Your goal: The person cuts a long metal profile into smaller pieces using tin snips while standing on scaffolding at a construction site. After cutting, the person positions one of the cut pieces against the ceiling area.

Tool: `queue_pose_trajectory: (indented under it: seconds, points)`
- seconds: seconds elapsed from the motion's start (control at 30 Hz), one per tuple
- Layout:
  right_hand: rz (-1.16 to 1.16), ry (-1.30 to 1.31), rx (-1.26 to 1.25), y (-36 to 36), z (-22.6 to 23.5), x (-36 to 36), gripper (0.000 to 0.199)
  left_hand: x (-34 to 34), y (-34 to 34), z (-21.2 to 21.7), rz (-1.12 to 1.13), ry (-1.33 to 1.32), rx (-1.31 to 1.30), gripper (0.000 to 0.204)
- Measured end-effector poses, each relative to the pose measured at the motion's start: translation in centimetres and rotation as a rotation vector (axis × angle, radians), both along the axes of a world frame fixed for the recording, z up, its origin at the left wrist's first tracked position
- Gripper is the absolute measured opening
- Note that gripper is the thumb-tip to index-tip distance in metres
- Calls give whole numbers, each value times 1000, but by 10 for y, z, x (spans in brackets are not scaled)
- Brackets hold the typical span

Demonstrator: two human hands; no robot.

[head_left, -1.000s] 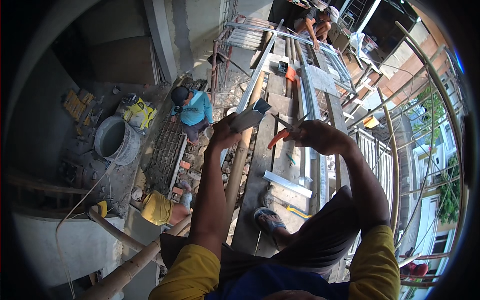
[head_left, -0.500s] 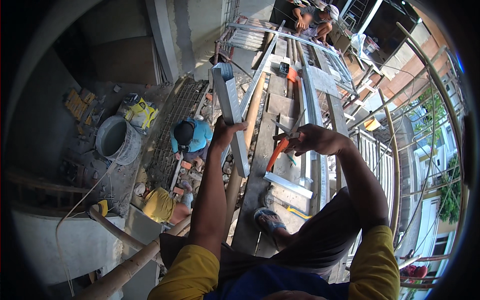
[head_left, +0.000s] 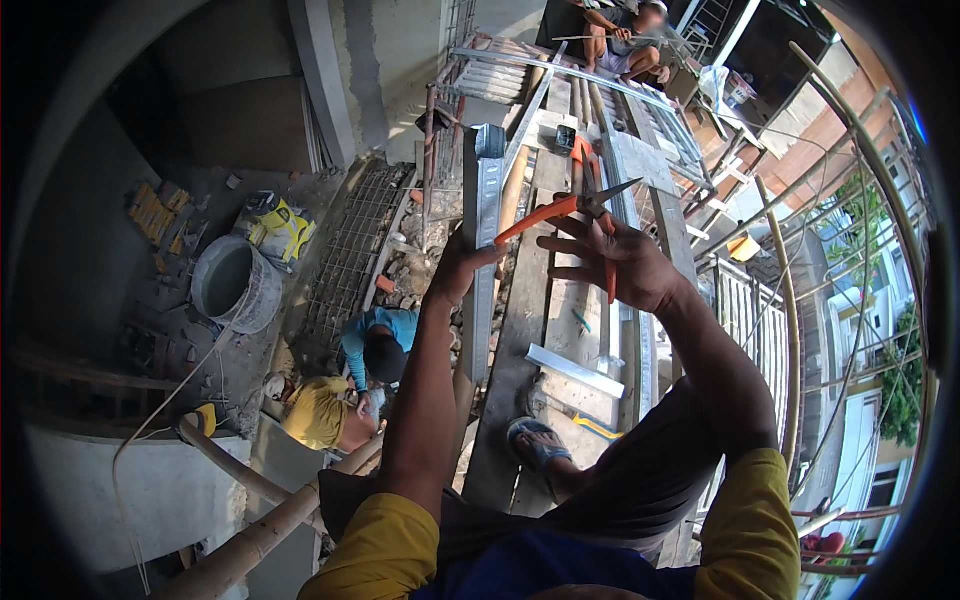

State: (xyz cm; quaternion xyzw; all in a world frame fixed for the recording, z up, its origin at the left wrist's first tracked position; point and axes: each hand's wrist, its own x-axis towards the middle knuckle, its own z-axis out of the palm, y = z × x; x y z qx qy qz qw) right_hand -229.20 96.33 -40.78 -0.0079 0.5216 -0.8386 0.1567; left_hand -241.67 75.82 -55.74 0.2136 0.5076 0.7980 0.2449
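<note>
My left hand [head_left: 465, 270] is closed round a short grey metal channel [head_left: 482, 330], held upright above the planks. In my right hand [head_left: 635, 265] are snips with orange handles [head_left: 540, 214], their blades spread and pointing away to the right. One handle reaches left to the channel beside my left hand; the other hangs below my right palm. Several fingers of that hand are stretched apart round the snips. A cut metal piece [head_left: 575, 370] lies on the planks near my sandalled foot [head_left: 540, 440].
Long metal channels [head_left: 625, 200] and wooden planks [head_left: 515, 400] run away from me. Below left, a person in blue [head_left: 380, 335] bends by rebar mesh [head_left: 345, 255]. Another person [head_left: 625, 45] squats at the far end. Bamboo poles [head_left: 245, 540] cross at left; a bucket [head_left: 235, 285] stands lower.
The snips have swung up and turned, their blades now pointing right. The channel has become more upright and moved right. The person in blue has bent nearer to me.
</note>
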Motion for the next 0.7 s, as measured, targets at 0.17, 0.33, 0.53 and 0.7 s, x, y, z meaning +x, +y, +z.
queue_pose_trajectory:
  seconds: [0.17,0.33,0.53,0.7]
  points:
    - [47,148,-156,-5,9,0,59,1,6,5,49,170,-145,51]
    - [16,206,-192,-5,13,3,62,7,9,20,15,220,-326,57]
    - [160,202,-227,-8,15,0,42,1,14,0,170,431,-315,65]
    - [156,-13,-104,-11,14,5,37,-1,17,-5,273,497,-347,69]
